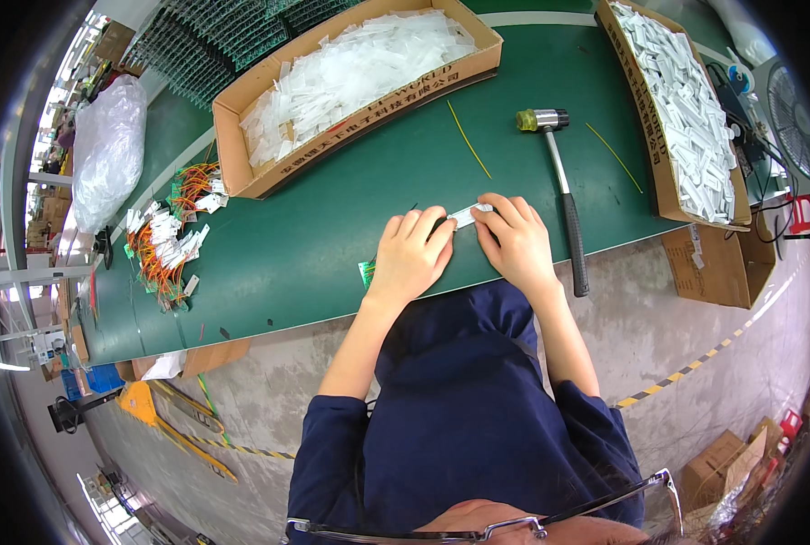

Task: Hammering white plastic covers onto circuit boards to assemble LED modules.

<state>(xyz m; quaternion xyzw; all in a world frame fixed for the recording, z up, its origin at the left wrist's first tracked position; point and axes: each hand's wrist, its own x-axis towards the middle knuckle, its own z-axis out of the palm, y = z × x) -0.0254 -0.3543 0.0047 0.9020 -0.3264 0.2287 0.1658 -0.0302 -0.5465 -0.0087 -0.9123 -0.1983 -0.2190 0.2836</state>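
Both hands pinch a small white plastic strip (467,215) flat on the green table mat (332,227): left hand (411,254) fingers curled over one end, right hand (514,241) on the other. Steel-shafted mallet with black grip (564,195) lies just beside the right hand; open cardboard box of white parts (350,82) behind, orange-wired connector pile (164,241) far left

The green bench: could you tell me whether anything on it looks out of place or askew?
Mostly orderly. The hammer lies with its handle end past the bench edge, beside the right hand. Two loose yellow wires lie stray near the cardboard boxes. Both hands, left hand included, press a small white piece.
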